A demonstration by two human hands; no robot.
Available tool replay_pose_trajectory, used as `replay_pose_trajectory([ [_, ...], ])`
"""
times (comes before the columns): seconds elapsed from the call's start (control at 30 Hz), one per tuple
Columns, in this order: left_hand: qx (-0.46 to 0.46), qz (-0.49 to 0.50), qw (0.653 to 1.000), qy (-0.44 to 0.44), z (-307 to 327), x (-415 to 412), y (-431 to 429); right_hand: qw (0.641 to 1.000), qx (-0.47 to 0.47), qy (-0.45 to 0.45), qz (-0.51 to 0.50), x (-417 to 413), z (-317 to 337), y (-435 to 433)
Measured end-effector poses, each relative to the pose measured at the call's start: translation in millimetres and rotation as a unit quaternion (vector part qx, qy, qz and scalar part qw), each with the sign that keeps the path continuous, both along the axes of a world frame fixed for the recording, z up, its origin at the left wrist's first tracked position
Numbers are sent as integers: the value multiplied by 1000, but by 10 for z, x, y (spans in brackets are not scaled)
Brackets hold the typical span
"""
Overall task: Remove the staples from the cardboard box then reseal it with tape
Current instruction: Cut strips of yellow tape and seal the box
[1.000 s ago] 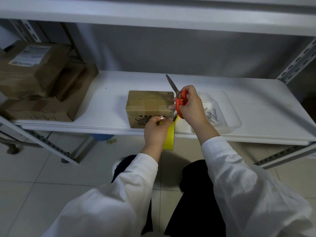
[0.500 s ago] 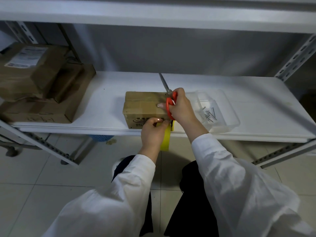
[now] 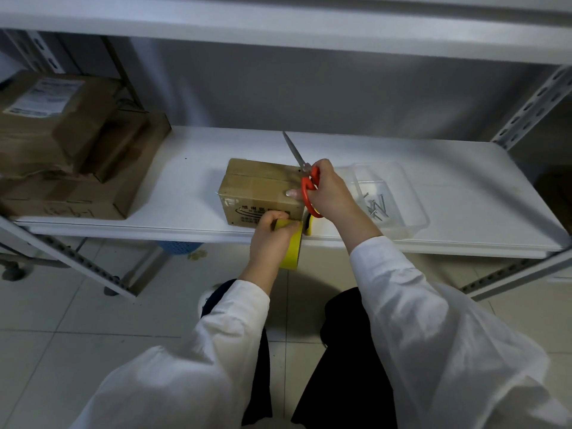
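A small brown cardboard box (image 3: 257,187) with printed text on its front sits near the front edge of the white shelf (image 3: 192,181). My left hand (image 3: 269,239) grips a yellow tape roll (image 3: 291,249) just below the box's front right corner. My right hand (image 3: 328,190) holds red-handled scissors (image 3: 306,184) at the box's right side, blades closed and pointing up and away, one finger resting on the box's top edge. A clear plastic tray (image 3: 402,193) to the right holds several metal staples (image 3: 376,207).
Larger brown cardboard boxes (image 3: 62,150) are stacked at the shelf's left end. Perforated metal uprights (image 3: 532,103) frame the shelf, with another shelf board above. A blue basket (image 3: 179,246) sits on the tiled floor below. My knees in dark trousers are under the shelf edge.
The view has shifted slightly. My right hand with the scissors has moved left against the box's right side, and my left hand has stayed on the tape roll at the box's front.
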State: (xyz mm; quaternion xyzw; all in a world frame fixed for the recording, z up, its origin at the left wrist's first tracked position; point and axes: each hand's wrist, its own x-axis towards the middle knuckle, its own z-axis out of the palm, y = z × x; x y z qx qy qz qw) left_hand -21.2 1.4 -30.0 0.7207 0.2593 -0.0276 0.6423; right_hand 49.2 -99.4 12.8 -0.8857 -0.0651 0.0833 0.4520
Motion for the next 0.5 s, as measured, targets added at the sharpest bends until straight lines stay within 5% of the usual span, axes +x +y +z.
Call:
replay_pose_trajectory([
  [0.5,81,-2,997,9,73,120,-28,998,7,44,44,8,70,-129],
])
